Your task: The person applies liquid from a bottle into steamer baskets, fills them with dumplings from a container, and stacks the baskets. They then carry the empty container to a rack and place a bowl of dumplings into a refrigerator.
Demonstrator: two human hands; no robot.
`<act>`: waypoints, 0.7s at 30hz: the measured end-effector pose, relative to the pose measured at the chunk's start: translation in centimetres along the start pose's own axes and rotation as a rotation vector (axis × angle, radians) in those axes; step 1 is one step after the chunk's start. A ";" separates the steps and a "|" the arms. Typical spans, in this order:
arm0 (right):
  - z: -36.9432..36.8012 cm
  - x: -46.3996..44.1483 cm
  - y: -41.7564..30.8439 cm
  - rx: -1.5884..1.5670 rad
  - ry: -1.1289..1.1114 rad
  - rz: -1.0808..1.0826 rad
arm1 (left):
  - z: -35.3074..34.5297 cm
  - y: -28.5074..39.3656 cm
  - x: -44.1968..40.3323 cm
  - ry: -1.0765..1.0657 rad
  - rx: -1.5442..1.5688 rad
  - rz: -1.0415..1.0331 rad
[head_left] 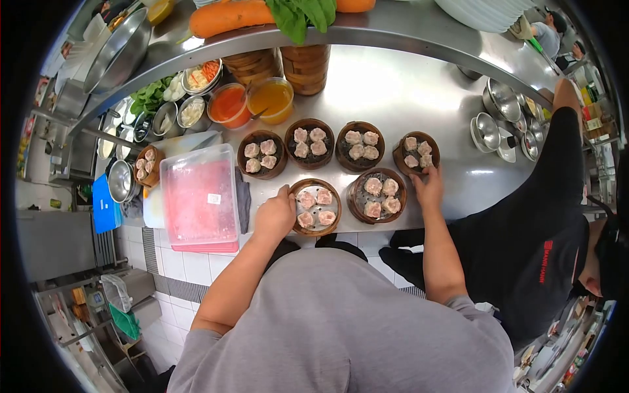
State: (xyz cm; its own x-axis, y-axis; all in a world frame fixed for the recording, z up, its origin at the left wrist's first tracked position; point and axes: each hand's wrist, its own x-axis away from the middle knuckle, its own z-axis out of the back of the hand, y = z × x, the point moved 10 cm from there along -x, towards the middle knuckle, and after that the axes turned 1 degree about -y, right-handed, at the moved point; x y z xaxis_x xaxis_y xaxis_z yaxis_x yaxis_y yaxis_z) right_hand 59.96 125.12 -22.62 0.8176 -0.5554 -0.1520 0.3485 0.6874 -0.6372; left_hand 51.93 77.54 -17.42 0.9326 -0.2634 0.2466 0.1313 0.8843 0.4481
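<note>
My left hand (277, 214) grips the left side of a round bamboo steamer basket (319, 232) lined with white paper, with several dumplings on it. My right hand (429, 188) has its fingers on the near edge of another bamboo steamer basket (398, 157), at the right end of the group, also holding dumplings. Between my hands stands a dumpling-filled steamer (357, 213) with a dark base. Behind it, three more filled steamers form a row: the left steamer (244, 164), the middle steamer (289, 149) and the right steamer (339, 156).
A clear plastic box (200, 196) with pink contents lies left of my left arm. Tubs of orange sauce (229, 108) and yellow sauce (271, 101) sit behind. Metal bowls (501, 101) stand at right, beside a person in a black shirt (524, 236). A steel shelf (419, 46) overhangs the counter.
</note>
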 end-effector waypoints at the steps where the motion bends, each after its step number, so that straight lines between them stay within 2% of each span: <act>1: 0.9 0.7 -0.3 0.065 0.063 0.051 | 0.0 0.5 -0.1 -0.007 -0.035 -0.017; 3: 2.7 2.2 -1.2 0.132 0.126 0.100 | -0.2 0.8 -0.3 -0.039 -0.033 -0.022; 5: 5.7 3.2 -3.1 0.027 0.030 -0.075 | -0.6 0.4 -0.3 -0.077 -0.032 -0.028; 8: 9.2 4.5 -6.7 -0.097 0.098 -0.045 | -0.7 -0.4 -0.2 -0.089 0.071 -0.112; 11: 11.3 6.4 -10.6 -0.122 0.070 -0.020 | -0.4 -0.9 -0.3 -0.133 0.163 -0.068; 16: 8.3 10.3 -14.3 -0.230 -0.109 0.077 | -0.4 -0.7 -0.8 -0.196 0.178 -0.086; 20: 6.4 12.5 -15.7 -0.123 -0.219 0.094 | -1.8 -2.1 -1.1 -0.214 0.187 -0.106; 21: 6.4 12.7 -16.2 -0.114 -0.225 0.113 | -1.6 -3.4 -1.6 -0.194 0.337 -0.038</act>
State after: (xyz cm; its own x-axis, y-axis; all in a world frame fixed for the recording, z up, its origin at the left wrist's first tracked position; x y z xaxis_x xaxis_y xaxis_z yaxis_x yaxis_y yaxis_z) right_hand 67.60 109.94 -9.42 0.9341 -0.3513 -0.0634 0.2057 0.6750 -0.7086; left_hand 50.58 75.60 -20.72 0.8442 -0.3899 0.3678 0.0165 0.7047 0.7093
